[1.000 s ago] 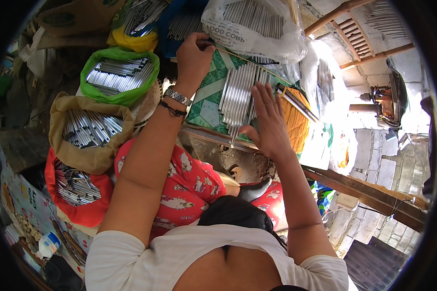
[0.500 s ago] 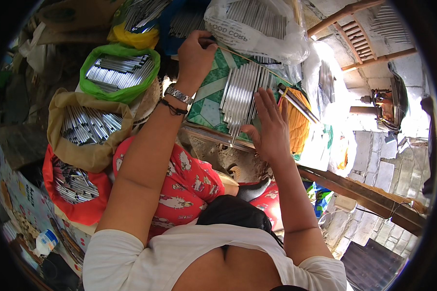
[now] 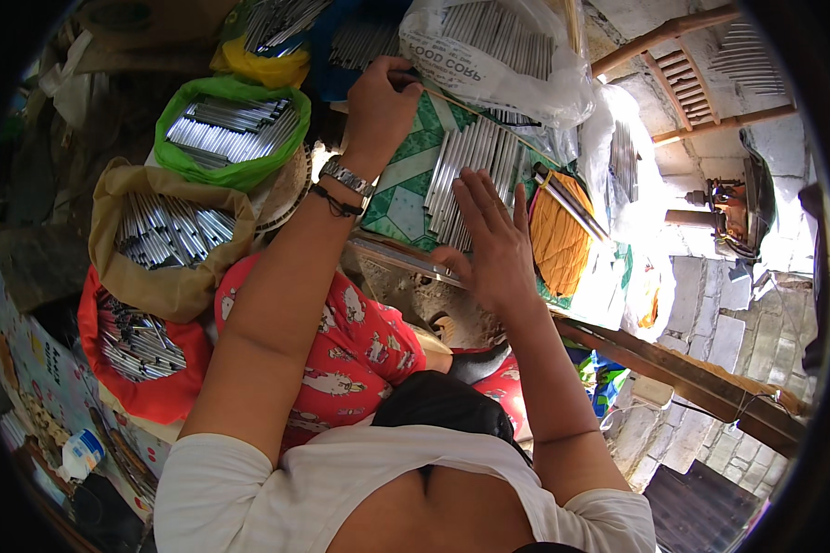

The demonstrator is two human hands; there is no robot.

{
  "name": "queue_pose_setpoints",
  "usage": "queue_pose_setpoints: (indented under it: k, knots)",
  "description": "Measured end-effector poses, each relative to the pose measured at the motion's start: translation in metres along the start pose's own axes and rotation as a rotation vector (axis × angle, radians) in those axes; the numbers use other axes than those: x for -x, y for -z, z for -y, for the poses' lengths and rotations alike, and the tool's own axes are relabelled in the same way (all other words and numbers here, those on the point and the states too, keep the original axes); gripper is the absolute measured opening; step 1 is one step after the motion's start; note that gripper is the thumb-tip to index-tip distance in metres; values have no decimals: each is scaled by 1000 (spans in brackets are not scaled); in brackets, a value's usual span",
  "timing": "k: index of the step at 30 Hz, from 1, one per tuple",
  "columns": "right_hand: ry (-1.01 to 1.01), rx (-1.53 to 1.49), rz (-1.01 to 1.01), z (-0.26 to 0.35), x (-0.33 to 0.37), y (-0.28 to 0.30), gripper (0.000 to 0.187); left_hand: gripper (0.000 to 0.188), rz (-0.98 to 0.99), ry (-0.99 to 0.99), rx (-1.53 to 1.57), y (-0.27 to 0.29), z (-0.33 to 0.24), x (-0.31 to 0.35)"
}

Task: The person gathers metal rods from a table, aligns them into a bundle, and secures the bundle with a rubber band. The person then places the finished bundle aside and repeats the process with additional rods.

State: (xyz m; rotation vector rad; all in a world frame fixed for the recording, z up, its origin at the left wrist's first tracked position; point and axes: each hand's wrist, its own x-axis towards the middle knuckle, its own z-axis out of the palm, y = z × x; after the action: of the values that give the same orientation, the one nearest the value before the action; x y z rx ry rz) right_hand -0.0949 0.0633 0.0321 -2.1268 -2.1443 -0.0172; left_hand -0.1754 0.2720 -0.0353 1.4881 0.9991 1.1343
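A row of slim silver metal tubes (image 3: 470, 170) lies side by side on a green patterned tabletop (image 3: 398, 207). My right hand (image 3: 496, 241) is open, its fingers stretched out over the right side and near ends of the row. At the table's far left corner my left hand (image 3: 385, 109) is closed around a small dark thing, mostly hidden by the fingers. A thin wooden strip (image 3: 475, 111) runs from beside that hand along the far side of the tubes.
Left of the table stand green (image 3: 163, 152), tan (image 3: 111, 198) and red (image 3: 97, 369) bags of metal tubes. Beyond it are a yellow bag (image 3: 258, 66) and a clear plastic bag (image 3: 563, 97) with more. An orange quilted pad (image 3: 563, 249) lies at the right.
My right hand has moved left, further over the row. A tube that stuck out past the near table edge no longer does. My left hand has stayed at the corner.
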Motion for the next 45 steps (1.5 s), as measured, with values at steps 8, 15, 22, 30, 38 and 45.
queue_pose_setpoints:
  k: [8,15,22,30,38,45]
  knots:
    - [25,-10,-23,6,-9,-6,84,34,-4,3,-21,-1,1,-1]
    - [6,13,-58,-1,-20,-11,83,32,0,11,-5,-1,3,-1]
    - [-13,43,-68,4,-11,-9,84,33,-7,-17,-14,-1,2,0]
    - [-36,40,-103,-2,-21,-13,83,34,-3,10,-5,0,0,0]
    - [-1,31,-82,9,-15,-11,83,33,-5,-10,-20,-2,4,-1]
    - [-28,63,-109,1,-29,-17,83,33,5,14,-13,-1,1,-1]
